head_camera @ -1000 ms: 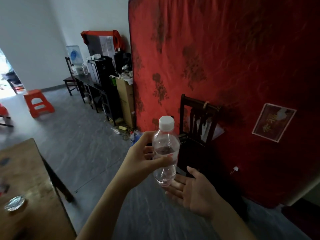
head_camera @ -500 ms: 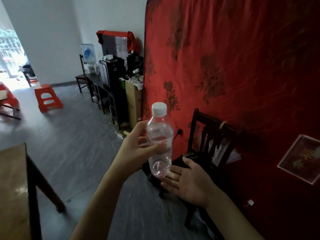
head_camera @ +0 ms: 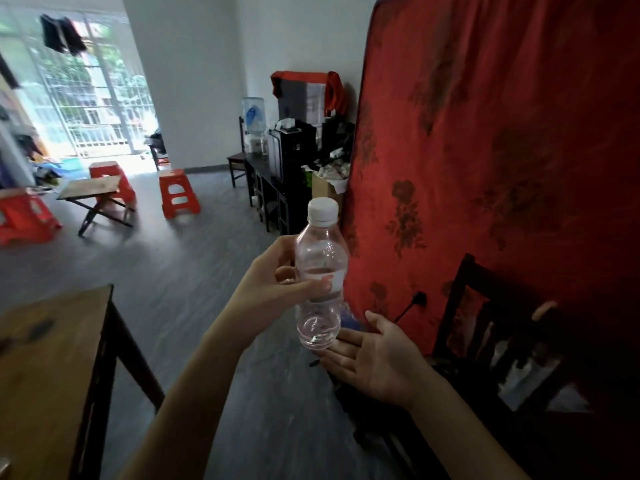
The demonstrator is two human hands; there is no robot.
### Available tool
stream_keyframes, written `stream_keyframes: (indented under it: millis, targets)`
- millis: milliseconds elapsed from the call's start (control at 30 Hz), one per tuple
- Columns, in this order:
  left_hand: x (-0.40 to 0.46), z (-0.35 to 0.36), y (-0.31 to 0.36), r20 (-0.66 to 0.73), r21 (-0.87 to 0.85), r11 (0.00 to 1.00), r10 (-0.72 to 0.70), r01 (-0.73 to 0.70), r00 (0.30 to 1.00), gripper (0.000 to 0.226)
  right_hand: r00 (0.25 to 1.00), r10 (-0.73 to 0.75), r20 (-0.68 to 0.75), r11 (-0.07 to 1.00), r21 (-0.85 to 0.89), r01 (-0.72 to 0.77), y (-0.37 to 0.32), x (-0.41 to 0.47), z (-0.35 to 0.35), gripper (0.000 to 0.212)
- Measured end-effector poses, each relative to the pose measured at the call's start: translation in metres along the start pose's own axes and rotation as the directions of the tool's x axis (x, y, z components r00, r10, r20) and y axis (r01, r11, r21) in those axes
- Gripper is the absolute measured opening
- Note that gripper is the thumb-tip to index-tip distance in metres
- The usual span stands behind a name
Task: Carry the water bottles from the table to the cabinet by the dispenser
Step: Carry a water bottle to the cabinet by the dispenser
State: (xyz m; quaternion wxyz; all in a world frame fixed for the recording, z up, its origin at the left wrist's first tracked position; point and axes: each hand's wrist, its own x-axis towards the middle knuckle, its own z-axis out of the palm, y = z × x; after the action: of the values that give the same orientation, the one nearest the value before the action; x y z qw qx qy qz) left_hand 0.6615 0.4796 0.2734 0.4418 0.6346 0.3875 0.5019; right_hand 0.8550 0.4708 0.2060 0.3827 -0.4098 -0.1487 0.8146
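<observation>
Gripping the upright water bottle (head_camera: 320, 271), left hand (head_camera: 273, 289); right hand (head_camera: 377, 355) flat beneath.

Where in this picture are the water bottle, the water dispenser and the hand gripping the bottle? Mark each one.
water bottle (head_camera: 320, 292), head view, on its clear middle.
water dispenser (head_camera: 253, 116), head view, on its blue jug.
left hand (head_camera: 273, 289), head view, on the back of the hand.

Grey floor (head_camera: 194, 271), white walls (head_camera: 194, 81), and daylight pouring through a barred window (head_camera: 79, 98) at the far left. Red plastic stools (head_camera: 178, 192) around a small folding table (head_camera: 93, 188); red patterned mattress (head_camera: 502, 150) propped on the right, dark chair (head_camera: 502, 341) beside it.
</observation>
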Motion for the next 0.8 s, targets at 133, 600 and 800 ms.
stream_keyframes:
  millis: [133,600,800]
  targets:
    - [0.041,-0.003,-0.009,-0.077,0.028,1.000,-0.002,0.004,0.997,0.058,0.994,0.069,0.085,0.997,-0.025,-0.067,-0.044,0.040,0.002,0.067]
    - [0.138,-0.050,-0.042,-0.283,0.071,0.996,-0.035,0.058,0.958,0.069,0.897,0.318,0.308,0.948,-0.118,-0.296,-0.128,0.179,0.024,0.072]
    - [0.168,-0.091,-0.057,-0.332,0.106,0.992,-0.029,0.067,0.943,0.068,0.882,0.364,0.300,0.927,-0.205,-0.313,-0.142,0.231,0.067,0.075]
